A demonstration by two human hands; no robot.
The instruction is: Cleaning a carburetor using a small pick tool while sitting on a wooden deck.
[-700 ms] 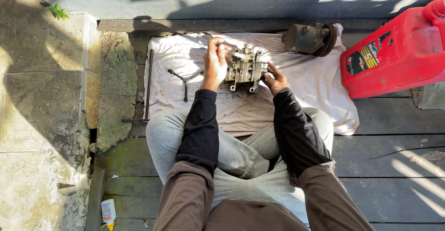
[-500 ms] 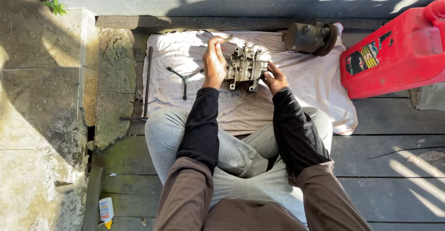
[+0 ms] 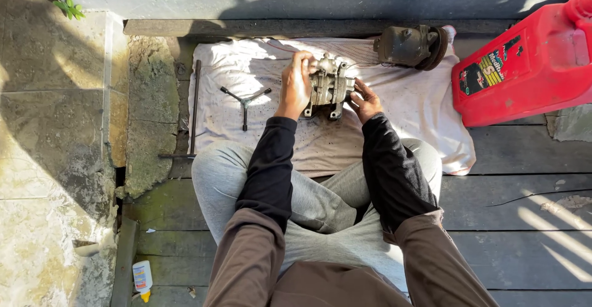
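I sit cross-legged on dark wooden boards with a white cloth spread before my knees. A grey metal machine part stands on the cloth. My left hand wraps its left side and top. My right hand presses against its right side, fingers spread on the casing. A Y-shaped metal wrench lies on the cloth to the left, apart from both hands.
A second dark, round machine part rests at the cloth's far right corner. A red plastic canister stands to the right. A long metal bar lies along the cloth's left edge beside stone slabs. A small bottle lies near my left knee.
Both hands keep hold of the grey part; my left hand has shifted slightly higher on it. The view has drifted a little.
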